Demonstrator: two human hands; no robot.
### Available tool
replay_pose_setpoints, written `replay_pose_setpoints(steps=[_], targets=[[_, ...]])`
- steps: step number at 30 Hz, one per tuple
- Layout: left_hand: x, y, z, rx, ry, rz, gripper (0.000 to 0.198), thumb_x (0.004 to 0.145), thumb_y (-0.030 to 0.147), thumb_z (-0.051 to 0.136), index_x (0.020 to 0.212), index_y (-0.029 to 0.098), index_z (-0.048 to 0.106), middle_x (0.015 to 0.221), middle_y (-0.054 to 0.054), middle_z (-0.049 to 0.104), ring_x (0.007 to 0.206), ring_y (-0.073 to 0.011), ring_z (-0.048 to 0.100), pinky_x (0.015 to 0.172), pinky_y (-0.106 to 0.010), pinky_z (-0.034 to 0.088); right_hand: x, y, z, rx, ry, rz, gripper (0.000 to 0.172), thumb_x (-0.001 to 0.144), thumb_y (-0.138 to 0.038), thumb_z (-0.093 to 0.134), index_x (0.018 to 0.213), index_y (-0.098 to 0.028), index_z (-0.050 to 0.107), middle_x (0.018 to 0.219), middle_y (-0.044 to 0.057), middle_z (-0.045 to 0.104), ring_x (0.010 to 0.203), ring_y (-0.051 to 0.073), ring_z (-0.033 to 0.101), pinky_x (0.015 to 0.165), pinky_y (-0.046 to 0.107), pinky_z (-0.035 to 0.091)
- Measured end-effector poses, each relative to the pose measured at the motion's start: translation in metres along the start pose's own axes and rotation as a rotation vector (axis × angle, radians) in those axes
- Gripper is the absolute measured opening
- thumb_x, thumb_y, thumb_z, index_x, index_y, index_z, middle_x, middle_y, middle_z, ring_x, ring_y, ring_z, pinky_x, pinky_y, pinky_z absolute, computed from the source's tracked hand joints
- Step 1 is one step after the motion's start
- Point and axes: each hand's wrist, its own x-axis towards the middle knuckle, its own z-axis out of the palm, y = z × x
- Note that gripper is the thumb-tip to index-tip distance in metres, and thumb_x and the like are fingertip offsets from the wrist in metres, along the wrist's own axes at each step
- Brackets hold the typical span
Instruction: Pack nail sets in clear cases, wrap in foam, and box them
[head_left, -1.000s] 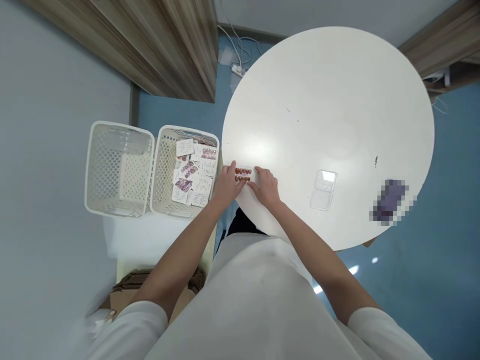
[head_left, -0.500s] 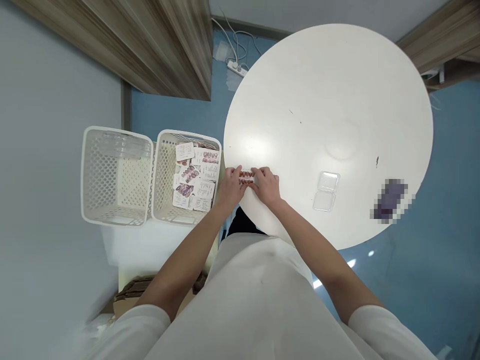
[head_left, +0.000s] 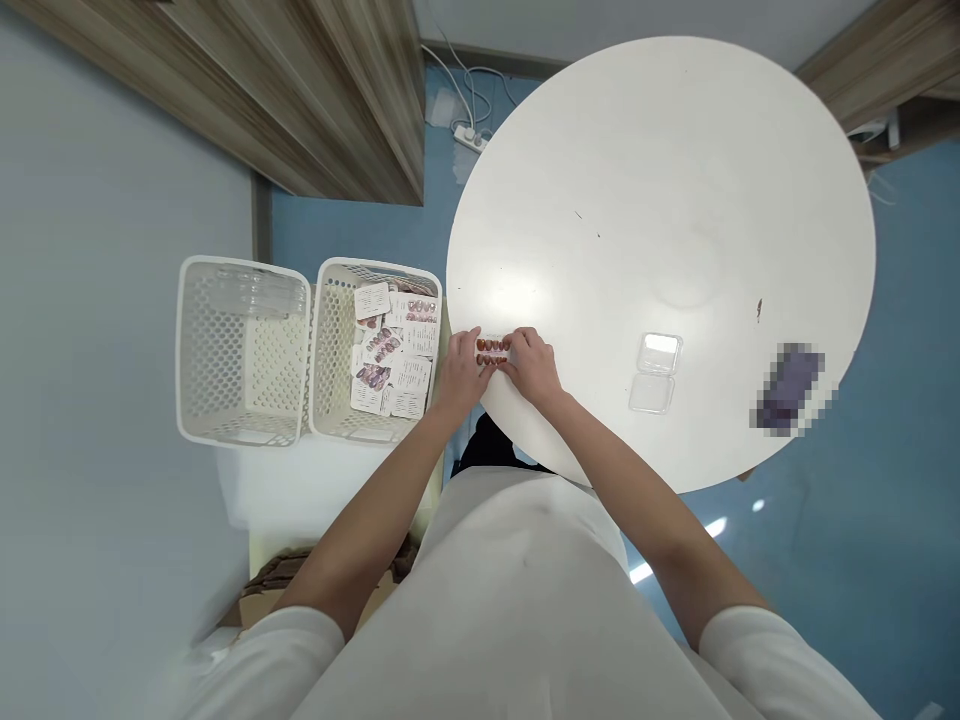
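Observation:
A small white card with rows of reddish-brown press-on nails [head_left: 492,350] lies at the near left edge of the round white table [head_left: 675,180]. My left hand [head_left: 463,374] grips its left end with curled fingers. My right hand [head_left: 534,366] pinches its right end, fingers closed over the card. Both hands touch each other around the card, and most of the card is hidden under the fingers.
An open clear plastic clamshell box [head_left: 652,372] lies on the table to the right. A blurred purple object [head_left: 791,385] sits near the right edge. Left of the table stand two white baskets: one [head_left: 379,430] with several nail cards, one [head_left: 244,350] holding clear boxes.
My hands have closed in over the card, covering more of it. The view has shifted slightly; the card stays at the same spot on the table edge.

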Motion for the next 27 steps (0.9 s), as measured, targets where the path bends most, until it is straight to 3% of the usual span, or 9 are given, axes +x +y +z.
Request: replay_pose_setpoints(steps=[4,8,15,20,27], targets=[[-0.003,-0.003,-0.001,-0.035,-0.034,-0.004,0.062,0.072,0.018,0.059,0.127,0.020,0.031,0.114,-0.010,0.044,0.098,-0.0218,0.049,0.078,-0.033,0.043,-0.006,0.001,0.006,0.087,0.039,-0.026,0.031,0.077,-0.017,0.052,0.107,-0.021,0.048,0.107,0.008,0.050,0.096,0.021,0.050,0.077,0.035,0.042],[-0.008,-0.002,-0.001,-0.012,-0.023,0.040,0.062,0.072,0.017,0.058,0.128,0.019,0.031,0.114,-0.010,0.045,0.102,-0.0231,0.047,0.083,-0.035,0.042,-0.015,0.004,0.010,0.233,0.054,0.000,0.048,0.077,-0.012,0.047,0.124,-0.020,0.036,0.113,0.009,0.045,0.092,0.018,0.051,0.074,0.033,0.046],[-0.021,0.022,0.010,0.037,-0.056,0.197,0.061,0.074,0.021,0.057,0.129,0.019,0.030,0.109,-0.010,0.047,0.093,-0.0213,0.050,0.078,-0.036,0.045,-0.052,0.031,-0.007,0.373,0.087,-0.066,0.068,0.074,-0.012,0.052,0.134,-0.025,0.022,0.120,0.010,0.037,0.104,0.021,0.047,0.083,0.036,0.047],[-0.034,0.058,0.041,0.041,-0.150,0.323,0.060,0.075,0.019,0.056,0.129,0.019,0.030,0.103,-0.008,0.050,0.085,-0.0185,0.051,0.076,-0.034,0.045,-0.099,0.073,-0.035,0.344,0.153,-0.066,0.066,0.077,-0.015,0.049,0.135,-0.029,0.019,0.117,0.010,0.039,0.104,0.022,0.047,0.083,0.039,0.047],[-0.038,0.125,0.102,0.090,-0.253,0.422,0.060,0.070,0.025,0.062,0.124,0.019,0.036,0.107,-0.009,0.051,0.098,-0.0228,0.049,0.081,-0.038,0.043,-0.148,0.158,-0.076,0.219,0.202,-0.079,0.062,0.072,-0.025,0.057,0.129,-0.025,0.032,0.116,0.010,0.043,0.109,0.027,0.041,0.088,0.046,0.042]])
